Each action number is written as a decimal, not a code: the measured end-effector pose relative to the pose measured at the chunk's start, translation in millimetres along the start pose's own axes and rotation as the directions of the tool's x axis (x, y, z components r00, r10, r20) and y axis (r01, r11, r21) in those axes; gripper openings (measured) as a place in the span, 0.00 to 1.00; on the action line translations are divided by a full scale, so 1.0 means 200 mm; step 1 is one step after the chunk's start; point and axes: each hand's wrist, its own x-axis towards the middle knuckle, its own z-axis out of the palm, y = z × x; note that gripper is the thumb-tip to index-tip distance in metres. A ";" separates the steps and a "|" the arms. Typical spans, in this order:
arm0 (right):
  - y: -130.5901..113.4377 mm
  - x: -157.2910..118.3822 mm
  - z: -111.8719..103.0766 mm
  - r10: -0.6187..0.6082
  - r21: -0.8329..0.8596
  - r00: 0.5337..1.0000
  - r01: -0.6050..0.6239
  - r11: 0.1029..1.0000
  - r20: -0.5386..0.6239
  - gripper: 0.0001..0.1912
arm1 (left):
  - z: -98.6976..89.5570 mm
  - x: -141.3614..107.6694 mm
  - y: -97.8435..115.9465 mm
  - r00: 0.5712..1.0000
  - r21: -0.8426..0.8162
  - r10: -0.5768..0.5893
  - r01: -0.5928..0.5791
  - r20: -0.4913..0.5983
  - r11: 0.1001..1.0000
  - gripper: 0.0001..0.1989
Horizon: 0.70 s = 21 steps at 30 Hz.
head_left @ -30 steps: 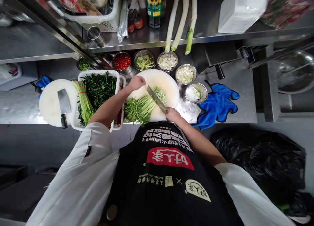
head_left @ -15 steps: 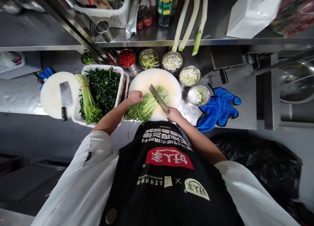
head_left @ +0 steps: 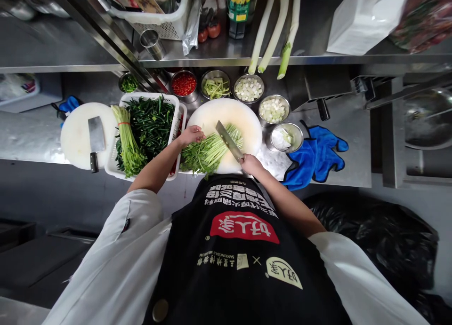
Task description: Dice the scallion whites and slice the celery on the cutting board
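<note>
My right hand [head_left: 251, 164] is closed round the handle of a cleaver [head_left: 229, 140], whose blade slants up and left over a bunch of celery [head_left: 219, 148]. The celery lies spread on a round white cutting board [head_left: 250, 115], pale stalks to the right and leafy ends to the left. Above the leafy end hovers my left hand [head_left: 191, 135], its fingers drawn together at the board's left edge. A small pale bit shows at those fingertips, too small to name.
A white basket [head_left: 172, 148] on the left holds green chillies [head_left: 151, 122] and banded celery [head_left: 129, 139]. Beyond it a second cleaver [head_left: 96, 136] lies on another board [head_left: 72, 137]. Bowls of chopped vegetables [head_left: 273, 109] line the back; a blue cloth [head_left: 318, 153] lies right.
My left hand has shifted a little left and away from me, and its fingers show more. The right hand and the cleaver stay in place over the celery.
</note>
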 end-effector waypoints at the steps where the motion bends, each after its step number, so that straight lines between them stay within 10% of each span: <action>1: 0.00 0.00 0.00 0.002 0.001 1.000 -0.002 1.000 -0.001 0.18 | -0.01 -0.01 0.00 1.000 -0.047 -0.011 0.011 0.003 0.999 0.19; 13: 0.00 0.00 0.00 0.001 0.015 1.000 -0.001 1.000 0.005 0.18 | 0.10 -0.09 0.15 0.986 -0.395 0.045 -0.105 -0.158 0.913 0.12; 21: -0.02 -0.02 -0.02 0.011 0.027 1.000 -0.012 1.000 0.012 0.18 | 0.15 0.00 0.16 0.881 -0.576 -0.452 0.297 -0.144 0.762 0.08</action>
